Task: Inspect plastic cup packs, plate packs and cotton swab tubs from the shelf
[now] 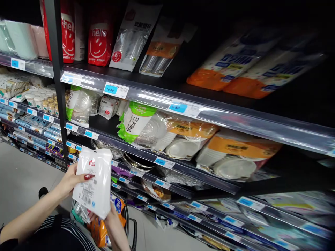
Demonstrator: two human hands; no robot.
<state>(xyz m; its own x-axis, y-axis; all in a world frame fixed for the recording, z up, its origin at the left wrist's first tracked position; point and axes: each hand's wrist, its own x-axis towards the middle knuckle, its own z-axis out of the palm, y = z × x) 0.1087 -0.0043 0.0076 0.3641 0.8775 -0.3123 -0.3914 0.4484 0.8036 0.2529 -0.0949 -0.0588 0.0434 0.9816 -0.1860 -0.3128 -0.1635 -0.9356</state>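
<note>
A white plastic packet [94, 181] with a small red logo and a barcode label is held upright in front of the store shelves. My left hand [70, 181] grips its left edge, thumb across the front. My right hand [111, 218] supports it from below and is mostly hidden behind it. Under the packet sits a shopping basket [128, 223] with orange and blue packs inside.
Dark shelves [167, 101] with blue price tags run from the left to the right edge, stocked with bagged paper plates [230, 157], a green-topped pack [133, 122] and red "hello" bags [98, 38]. Grey floor [23, 174] lies at the lower left.
</note>
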